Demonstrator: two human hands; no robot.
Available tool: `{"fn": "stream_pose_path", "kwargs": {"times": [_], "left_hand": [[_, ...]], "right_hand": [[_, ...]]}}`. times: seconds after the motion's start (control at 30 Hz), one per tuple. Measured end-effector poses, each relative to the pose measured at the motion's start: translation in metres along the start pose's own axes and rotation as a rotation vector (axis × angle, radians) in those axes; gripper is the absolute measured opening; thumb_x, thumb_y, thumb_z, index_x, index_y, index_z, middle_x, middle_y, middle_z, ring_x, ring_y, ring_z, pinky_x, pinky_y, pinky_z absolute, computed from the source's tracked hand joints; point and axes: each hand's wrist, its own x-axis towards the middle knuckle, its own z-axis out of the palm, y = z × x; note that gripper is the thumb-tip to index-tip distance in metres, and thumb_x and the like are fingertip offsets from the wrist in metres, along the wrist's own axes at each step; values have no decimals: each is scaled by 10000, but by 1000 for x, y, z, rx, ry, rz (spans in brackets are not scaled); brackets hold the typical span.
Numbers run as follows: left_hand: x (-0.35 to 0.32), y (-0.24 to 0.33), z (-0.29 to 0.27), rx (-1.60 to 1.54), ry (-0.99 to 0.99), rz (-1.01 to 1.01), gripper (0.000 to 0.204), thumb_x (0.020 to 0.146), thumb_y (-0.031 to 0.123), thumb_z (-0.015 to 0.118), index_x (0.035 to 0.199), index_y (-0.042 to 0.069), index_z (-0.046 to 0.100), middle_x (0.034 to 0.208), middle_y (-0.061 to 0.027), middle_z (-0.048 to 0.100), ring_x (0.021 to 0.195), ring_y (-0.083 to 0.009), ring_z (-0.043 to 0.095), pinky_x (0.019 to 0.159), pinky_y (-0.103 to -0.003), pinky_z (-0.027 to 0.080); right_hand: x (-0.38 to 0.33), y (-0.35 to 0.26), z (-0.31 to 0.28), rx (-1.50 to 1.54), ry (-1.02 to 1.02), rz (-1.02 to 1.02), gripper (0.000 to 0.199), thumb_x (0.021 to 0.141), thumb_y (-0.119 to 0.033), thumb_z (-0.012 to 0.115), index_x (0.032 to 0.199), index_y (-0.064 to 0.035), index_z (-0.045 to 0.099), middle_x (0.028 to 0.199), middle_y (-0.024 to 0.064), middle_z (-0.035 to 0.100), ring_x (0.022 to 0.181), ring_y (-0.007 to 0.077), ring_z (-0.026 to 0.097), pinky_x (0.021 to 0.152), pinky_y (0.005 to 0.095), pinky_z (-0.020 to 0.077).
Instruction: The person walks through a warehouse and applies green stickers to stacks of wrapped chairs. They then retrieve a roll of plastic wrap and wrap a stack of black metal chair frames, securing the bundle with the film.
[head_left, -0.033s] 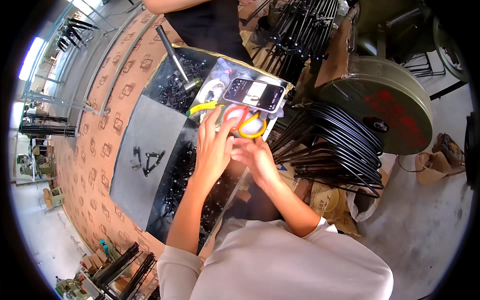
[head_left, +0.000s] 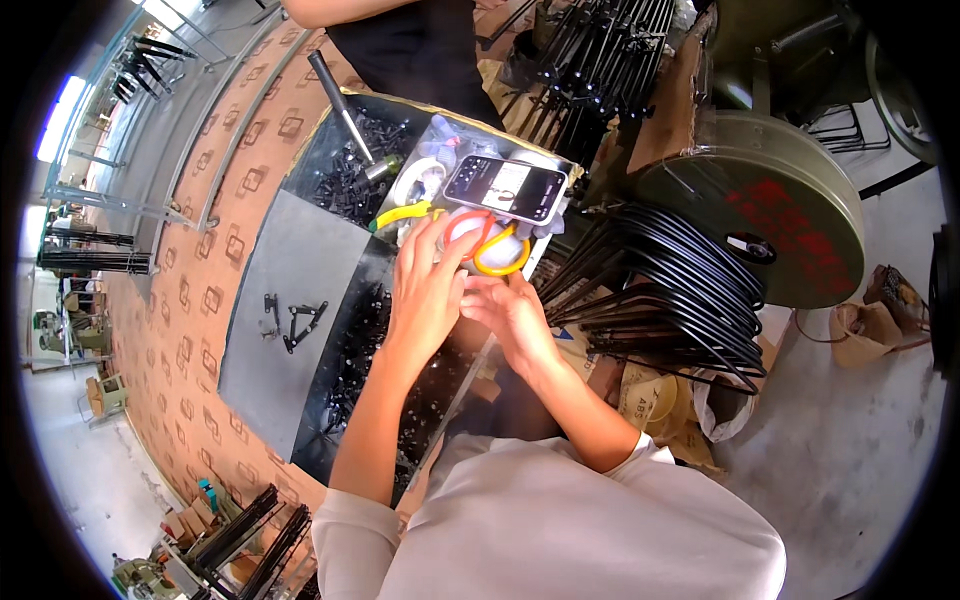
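Note:
My left hand (head_left: pixel 425 290) reaches forward with its fingers stretched out, and the fingertips rest on the orange and yellow loop handles of a tool (head_left: pixel 497 250). My right hand (head_left: pixel 512 322) is right beside it, fingers curled toward the left thumb; whatever lies between them is hidden. Just beyond the handles a dark smartphone (head_left: pixel 505 188) lies face up on clear bags. A yellow-handled tool (head_left: pixel 400 215) and a white roll of tape (head_left: pixel 415 182) sit to the left of the phone.
A tray of small black parts (head_left: pixel 345 175) has a metal rod (head_left: pixel 338 95) standing in it. A grey plate (head_left: pixel 290 270) carries a few black clips (head_left: pixel 295 322). Stacked black wire frames (head_left: pixel 660 290) and a green round drum (head_left: pixel 770 195) stand at the right. Another person in black (head_left: pixel 420 40) stands opposite.

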Motion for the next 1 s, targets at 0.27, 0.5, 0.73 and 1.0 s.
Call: {"fn": "stream_pose_path", "kwargs": {"times": [0.27,0.5,0.73,1.0], "left_hand": [[29,-13,3,-25,-203,202,221,727,149,621,936,80,606,1129,-62,528,1065,-266,471,910,-356,362],[37,-12,1,-138,-273,41,169,756,88,592,907,12,580,1080,-88,549,953,-300,535,816,-344,424],[44,-21,5,-208,-162,-31,132,788,55,543,891,-27,551,964,-134,580,856,-298,559,752,-315,436],[50,-29,6,-269,-132,-138,162,794,57,540,928,-30,567,901,-136,593,796,-255,575,719,-285,436]], "right_hand": [[-6,0,-10,75,-82,7,470,775,-21,409,1230,-1,289,856,97,538,714,162,549,679,275,439],[-13,-2,-13,129,-129,4,732,777,7,420,1371,-37,-5,827,115,535,652,162,559,623,253,455],[-21,3,-6,85,-237,50,747,764,29,418,1385,-103,25,872,108,525,713,170,557,661,258,444],[-1,4,-6,-102,-290,69,724,832,-41,442,1381,-87,-28,937,132,551,759,181,588,681,264,469]]}}
